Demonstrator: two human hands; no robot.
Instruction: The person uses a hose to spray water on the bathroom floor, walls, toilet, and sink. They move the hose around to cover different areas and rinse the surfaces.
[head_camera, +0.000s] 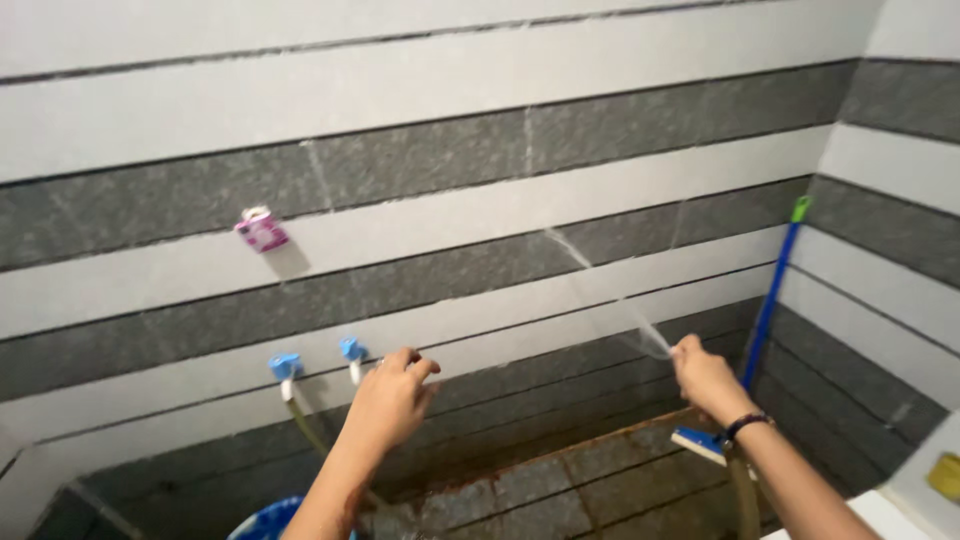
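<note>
Tiles in grey and white bands are filling the wall (480, 150), and a small pink packet (261, 230) is hanging at the upper left of the frame. Lower left, two blue taps (286, 366) are sticking out of the wall, one just beside the other, with a hose dropping from the nearer one toward a blue bucket rim (262, 520) at the bottom edge. Left hand (388, 400) is reaching at the right-hand tap (352, 350), fingers loosely curled and touching or nearly touching it; whether they are actually closing on the handle I cannot tell. Moving right, a thin jet of water (600, 285) is arcing up from the centre right onto the tiles. Right hand (706, 378) is pinched tight around the hose end (742, 490), squeezing the stream narrow. Far right, a blue-handled brush (770, 300) is leaning in the corner. Judging from this, spraying well is calling for steady thumb pressure while the other hand is trimming the flow gently
</note>
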